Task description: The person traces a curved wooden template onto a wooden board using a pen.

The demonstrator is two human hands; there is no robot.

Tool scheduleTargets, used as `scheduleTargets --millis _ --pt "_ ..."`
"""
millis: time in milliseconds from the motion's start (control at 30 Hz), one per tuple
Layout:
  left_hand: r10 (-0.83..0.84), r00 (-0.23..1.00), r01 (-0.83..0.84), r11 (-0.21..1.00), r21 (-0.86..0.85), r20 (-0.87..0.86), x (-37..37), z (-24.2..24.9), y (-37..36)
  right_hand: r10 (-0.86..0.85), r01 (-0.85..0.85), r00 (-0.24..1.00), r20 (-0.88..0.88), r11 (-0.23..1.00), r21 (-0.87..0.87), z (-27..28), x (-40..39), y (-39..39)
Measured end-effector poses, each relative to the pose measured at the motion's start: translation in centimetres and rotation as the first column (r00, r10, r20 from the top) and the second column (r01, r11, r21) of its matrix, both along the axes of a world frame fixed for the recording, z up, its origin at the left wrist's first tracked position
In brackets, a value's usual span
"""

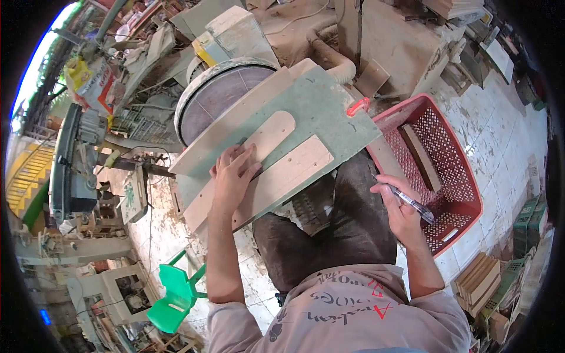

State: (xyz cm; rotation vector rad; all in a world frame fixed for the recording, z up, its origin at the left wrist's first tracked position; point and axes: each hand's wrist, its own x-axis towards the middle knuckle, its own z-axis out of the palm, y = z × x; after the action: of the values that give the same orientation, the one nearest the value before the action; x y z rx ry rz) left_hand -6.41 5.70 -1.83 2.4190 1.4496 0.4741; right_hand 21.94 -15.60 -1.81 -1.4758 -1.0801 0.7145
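My left hand point(235, 173) lies with its fingers apart over a light wooden strip with a rounded end point(273, 129). A straight wooden board with screws in it point(294, 167) lies alongside, nearer my body. Both sit on a green-topped work table point(344, 115), with another long wooden board point(235, 115) along its far side. My right hand point(400, 212) is closed around a pen point(412, 204), held in the air right of my knee, over the near side of a red basket.
Beyond the table stands a round sanding disc point(223, 97). At right, the red perforated basket point(478, 182) holds a wooden piece point(421, 157). A red clamp-like part point(358, 107) sits at the table corner. A green plastic chair point(173, 294) stands at lower left; stacked boards point(477, 279) lie lower right.
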Motion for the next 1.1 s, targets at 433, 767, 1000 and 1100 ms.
scheduleTargets --millis 433,767,1000,1100 --pt "-0.048 0.988 0.041 0.998 -0.052 -0.147 -0.5 1.0 -6.9 0.095 -0.099 0.993 0.073 0.994 0.045 0.0 -1.4 1.2" --pt "-0.03 0.965 0.005 0.995 0.097 0.26 1.9 3.5 -9.0 0.053 -0.055 0.998 0.016 0.99 0.131 -0.2 -2.3 1.3" --pt "0.21 0.807 -0.23 0.973 -0.034 0.552 3.1 3.4 -8.3 0.106 -0.105 0.994 0.004 0.985 0.136 -0.4 -2.9 1.8" --pt "0.254 0.794 -0.279 0.959 -0.041 0.551 3.7 3.2 -8.6 0.139 -0.139 0.99 0.007 0.982 0.126 -0.3 -3.4 1.8"
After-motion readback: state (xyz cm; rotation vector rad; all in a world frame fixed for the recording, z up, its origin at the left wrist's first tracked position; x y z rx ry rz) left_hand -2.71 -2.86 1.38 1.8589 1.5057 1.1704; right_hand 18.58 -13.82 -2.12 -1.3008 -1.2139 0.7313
